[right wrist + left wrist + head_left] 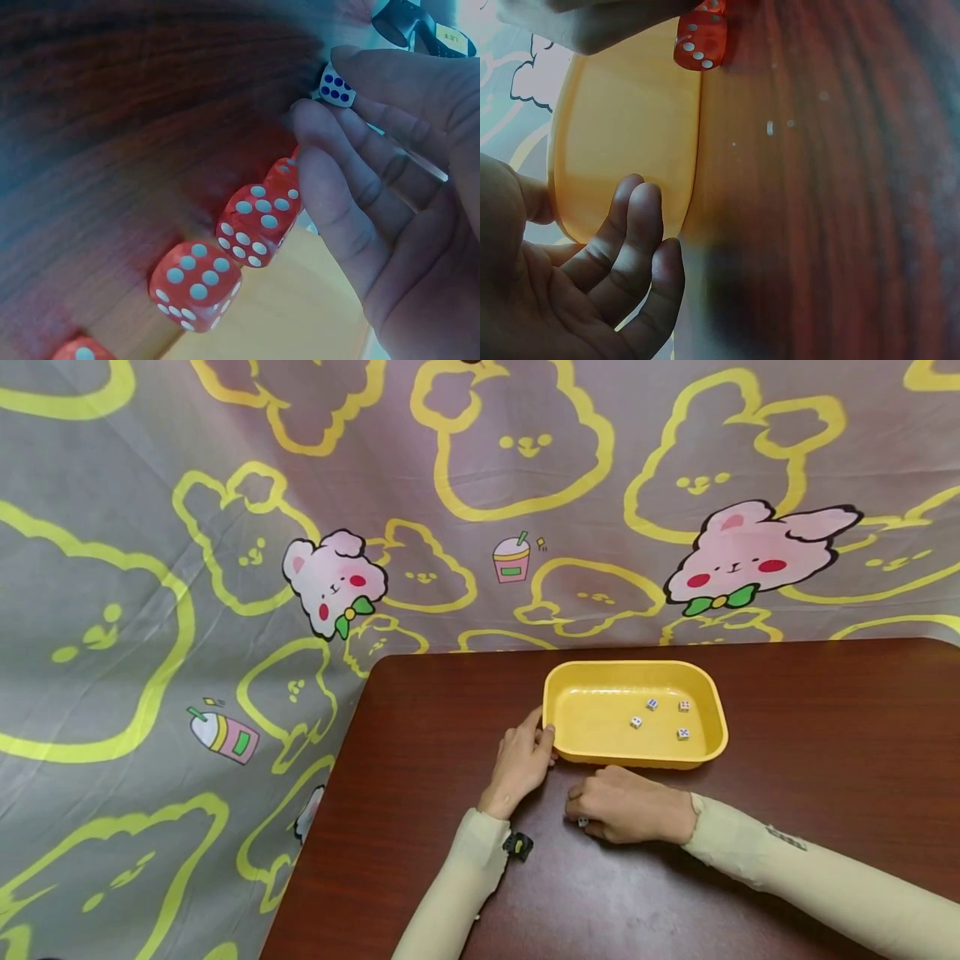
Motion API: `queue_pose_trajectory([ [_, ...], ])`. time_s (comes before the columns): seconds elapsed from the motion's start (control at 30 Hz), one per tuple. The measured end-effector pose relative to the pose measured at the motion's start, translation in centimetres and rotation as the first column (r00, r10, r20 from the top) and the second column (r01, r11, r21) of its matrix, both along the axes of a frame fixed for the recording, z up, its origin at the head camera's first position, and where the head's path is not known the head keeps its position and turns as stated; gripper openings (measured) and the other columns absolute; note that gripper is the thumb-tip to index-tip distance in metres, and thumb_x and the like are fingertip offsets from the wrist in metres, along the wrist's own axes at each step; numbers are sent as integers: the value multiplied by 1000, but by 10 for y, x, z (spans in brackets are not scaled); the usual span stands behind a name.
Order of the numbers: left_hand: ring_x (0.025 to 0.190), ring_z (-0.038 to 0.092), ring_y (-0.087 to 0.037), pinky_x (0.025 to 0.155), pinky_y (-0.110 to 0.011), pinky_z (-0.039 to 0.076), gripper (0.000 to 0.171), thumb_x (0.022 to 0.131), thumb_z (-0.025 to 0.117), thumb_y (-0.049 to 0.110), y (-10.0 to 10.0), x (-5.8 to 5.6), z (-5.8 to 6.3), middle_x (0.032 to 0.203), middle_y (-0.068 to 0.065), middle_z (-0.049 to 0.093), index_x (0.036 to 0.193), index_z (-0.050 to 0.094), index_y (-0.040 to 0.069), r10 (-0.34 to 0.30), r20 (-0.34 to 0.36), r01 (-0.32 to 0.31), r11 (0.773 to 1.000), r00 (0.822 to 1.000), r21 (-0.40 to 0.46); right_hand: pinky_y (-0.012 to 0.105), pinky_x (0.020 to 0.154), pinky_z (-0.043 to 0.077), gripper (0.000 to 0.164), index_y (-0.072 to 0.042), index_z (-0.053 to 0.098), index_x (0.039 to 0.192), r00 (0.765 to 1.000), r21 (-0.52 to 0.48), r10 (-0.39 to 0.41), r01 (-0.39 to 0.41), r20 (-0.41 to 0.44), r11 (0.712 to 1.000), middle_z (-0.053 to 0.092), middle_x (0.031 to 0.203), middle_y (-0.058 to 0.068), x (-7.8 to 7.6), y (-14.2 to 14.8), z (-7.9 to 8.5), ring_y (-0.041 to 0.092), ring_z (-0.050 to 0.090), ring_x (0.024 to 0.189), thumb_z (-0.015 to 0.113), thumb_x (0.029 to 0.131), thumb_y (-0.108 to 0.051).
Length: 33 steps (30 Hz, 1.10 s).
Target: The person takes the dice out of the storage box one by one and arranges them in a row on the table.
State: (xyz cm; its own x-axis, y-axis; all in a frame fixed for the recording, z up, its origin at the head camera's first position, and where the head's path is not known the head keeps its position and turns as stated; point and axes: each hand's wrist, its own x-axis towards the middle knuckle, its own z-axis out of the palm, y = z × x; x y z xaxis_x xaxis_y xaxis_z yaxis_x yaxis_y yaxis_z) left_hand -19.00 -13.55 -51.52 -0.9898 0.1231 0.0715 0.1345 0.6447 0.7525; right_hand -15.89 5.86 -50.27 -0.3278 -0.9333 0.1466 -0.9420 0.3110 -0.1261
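The right hand [632,806] pinches a white die [582,821], apparently for fine control; the left hand [519,766], fingers relaxed, touches the yellow tray [588,722] just beyond the right hand, probably to steady it.

From above, the head view looked forward and down upon the brown wood-grained table [420,760] and the yellow rectangular tray [592,718]. Much nearer, the wrist views faced the bare left hand [555,300] and bare right hand [416,247], and shared table and tray.
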Motion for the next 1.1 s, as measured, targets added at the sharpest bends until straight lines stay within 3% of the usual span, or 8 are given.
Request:
queue_pose_trajectory([
  [1.1, 58, 65, 2, 83, -35, 57, 48, 110, 47, 31, 1, 1, 3, 80, 6, 76, 157, 47, 20, 9, 14, -9, 1000, 1000, -13, 25, 52, 46, 16, -24, 69, 83, 998, 20, -21, 22, -60, 1000, 67, 81, -11, 4, 2, 3, 5, 63, 66, 85, 81, -22],
])
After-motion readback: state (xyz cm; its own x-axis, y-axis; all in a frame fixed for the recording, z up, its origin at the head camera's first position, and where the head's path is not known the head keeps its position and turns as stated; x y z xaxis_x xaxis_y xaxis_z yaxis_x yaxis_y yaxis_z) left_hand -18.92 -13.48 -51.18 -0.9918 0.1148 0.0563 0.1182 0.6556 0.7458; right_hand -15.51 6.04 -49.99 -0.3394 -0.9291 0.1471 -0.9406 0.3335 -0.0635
